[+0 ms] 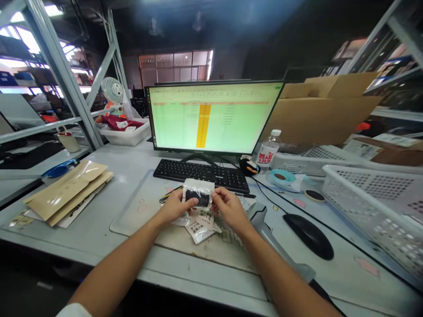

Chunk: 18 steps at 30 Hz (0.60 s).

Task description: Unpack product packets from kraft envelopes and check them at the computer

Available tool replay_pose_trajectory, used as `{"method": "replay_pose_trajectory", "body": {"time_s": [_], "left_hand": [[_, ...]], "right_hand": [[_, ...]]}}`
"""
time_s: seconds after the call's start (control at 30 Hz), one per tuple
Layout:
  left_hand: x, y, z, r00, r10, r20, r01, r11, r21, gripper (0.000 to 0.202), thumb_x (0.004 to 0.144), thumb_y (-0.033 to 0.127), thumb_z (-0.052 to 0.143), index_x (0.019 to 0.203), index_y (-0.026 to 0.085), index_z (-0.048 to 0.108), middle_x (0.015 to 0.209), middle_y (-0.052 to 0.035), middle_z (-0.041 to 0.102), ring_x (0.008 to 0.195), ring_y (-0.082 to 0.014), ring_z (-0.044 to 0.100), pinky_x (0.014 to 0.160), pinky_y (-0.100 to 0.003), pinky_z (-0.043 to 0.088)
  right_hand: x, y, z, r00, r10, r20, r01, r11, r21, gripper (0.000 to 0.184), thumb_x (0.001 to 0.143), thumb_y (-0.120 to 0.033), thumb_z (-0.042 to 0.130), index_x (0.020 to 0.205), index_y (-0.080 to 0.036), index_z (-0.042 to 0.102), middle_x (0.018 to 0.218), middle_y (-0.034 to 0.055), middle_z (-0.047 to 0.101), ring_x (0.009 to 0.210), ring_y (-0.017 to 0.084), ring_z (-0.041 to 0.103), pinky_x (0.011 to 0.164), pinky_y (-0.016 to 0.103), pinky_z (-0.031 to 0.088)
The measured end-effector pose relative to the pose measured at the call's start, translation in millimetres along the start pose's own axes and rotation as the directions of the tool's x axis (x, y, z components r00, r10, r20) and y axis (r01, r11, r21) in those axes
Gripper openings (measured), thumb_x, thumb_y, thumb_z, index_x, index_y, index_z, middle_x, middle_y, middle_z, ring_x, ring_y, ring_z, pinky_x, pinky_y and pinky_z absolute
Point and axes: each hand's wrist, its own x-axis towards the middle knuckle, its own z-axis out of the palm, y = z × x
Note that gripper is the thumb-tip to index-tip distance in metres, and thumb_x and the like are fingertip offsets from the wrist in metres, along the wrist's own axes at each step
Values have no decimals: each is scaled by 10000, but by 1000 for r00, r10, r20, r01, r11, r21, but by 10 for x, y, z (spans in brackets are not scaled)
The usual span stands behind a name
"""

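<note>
Between my two hands, over the desk mat (132, 222), is a small clear-fronted packet (198, 196) with a dark item inside and a pale border. My left hand (176, 206) grips its left side, thumb lying across the front. At its right edge, my right hand (228, 206) pinches the packet between thumb and fingers. Just below lie several white printed packets (201, 228), partly covered by the held one. A black keyboard (228, 176) sits right behind my hands. Beside my right forearm rests a grey handheld scanner (277, 240).
A monitor (178, 127) stands behind the keyboard. Brown envelopes (71, 189) are stacked at left. To the right are a black mouse (309, 235), a water bottle (268, 152), a tape roll (280, 177) and a white basket (373, 211). A cardboard box (317, 116) stands behind.
</note>
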Motion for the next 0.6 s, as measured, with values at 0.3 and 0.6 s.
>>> {"method": "replay_pose_trajectory", "body": {"time_s": [0.3,0.6], "left_hand": [[-18,62,54,988,16,-152,-35,992,-120,613,729,665,846,940,108,702,833,-76,701,702,-190,665,565,-295,608],[2,57,54,981,-3,-192,-24,990,-139,643,701,661,863,1006,109,732,968,-108,741,790,-212,682,619,-312,632]], "right_hand": [[-15,-54,0,989,-90,-119,76,990,-117,494,854,-717,571,926,-230,623,745,39,693,624,194,650,526,321,517],[-439,245,-1965,911,-344,-227,10,569,-822,537,863,-631,566,1188,-229,712,1273,152,726,1224,362,659,1104,585,495]]}}
